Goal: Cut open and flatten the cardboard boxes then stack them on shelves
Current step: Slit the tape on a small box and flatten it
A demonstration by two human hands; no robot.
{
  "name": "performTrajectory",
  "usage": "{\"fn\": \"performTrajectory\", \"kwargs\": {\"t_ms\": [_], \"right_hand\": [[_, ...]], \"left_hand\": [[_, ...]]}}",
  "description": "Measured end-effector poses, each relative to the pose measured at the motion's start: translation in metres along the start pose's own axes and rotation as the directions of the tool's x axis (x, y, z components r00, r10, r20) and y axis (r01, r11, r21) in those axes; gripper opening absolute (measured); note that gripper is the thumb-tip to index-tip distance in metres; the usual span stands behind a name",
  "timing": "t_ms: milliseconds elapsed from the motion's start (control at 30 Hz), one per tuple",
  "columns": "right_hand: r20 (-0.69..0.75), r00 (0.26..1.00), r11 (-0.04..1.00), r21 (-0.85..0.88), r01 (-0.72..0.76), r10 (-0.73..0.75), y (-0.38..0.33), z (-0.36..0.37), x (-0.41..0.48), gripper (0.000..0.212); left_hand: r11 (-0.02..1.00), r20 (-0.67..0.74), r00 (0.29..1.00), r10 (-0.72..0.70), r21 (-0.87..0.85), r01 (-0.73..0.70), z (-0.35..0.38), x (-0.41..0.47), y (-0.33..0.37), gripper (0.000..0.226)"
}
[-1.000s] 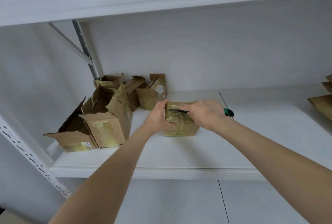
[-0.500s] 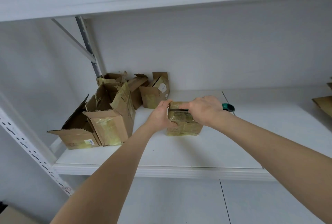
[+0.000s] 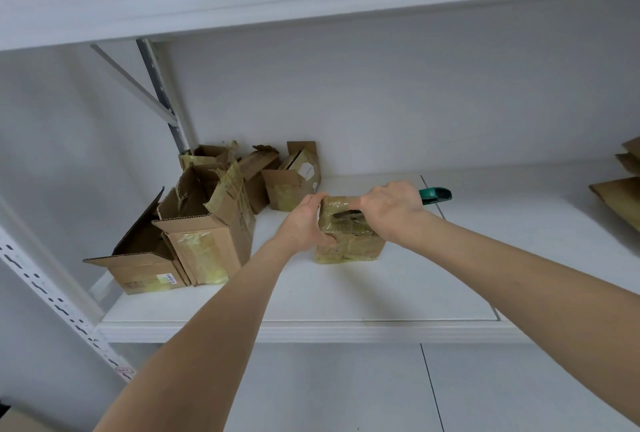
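Cardboard under yellowed tape: a small box [image 3: 349, 244] sits on the shelf [image 3: 346, 296], the left grip [image 3: 304, 224] curled round its left side. The right grip [image 3: 388, 210] clutches a green-handled cutter [image 3: 434, 195], blade on the box top. At left, opened boxes [image 3: 204, 224] crowd the shelf; flat cardboard [image 3: 620, 196] lies far right.

- My right grip [image 3: 389, 213] covers most of the cutter [image 3: 435, 195]; only its green end and some blade show.
- My left grip [image 3: 304, 224] hides the left side of the box [image 3: 349, 244].
- Cardboard [image 3: 620, 198] runs off the right edge.
- Label [image 3: 168, 278] too small to read.
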State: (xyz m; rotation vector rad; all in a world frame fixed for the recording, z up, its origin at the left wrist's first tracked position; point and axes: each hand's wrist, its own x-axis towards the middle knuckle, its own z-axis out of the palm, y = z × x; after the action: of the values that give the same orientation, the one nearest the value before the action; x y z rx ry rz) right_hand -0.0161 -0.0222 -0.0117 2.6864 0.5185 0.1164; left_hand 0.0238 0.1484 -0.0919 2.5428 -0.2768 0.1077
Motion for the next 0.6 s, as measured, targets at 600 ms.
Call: {"fn": "performTrajectory", "kwargs": {"t_ms": [600], "right_hand": [[0.068, 0.981, 0.969, 0.155, -0.192, 0.183, 0.036, 0.028, -0.021, 0.068]], "left_hand": [[0.993, -0.003, 0.997, -0.083, -0.080, 0.083, -0.001, 0.003, -0.008, 0.092]]}}
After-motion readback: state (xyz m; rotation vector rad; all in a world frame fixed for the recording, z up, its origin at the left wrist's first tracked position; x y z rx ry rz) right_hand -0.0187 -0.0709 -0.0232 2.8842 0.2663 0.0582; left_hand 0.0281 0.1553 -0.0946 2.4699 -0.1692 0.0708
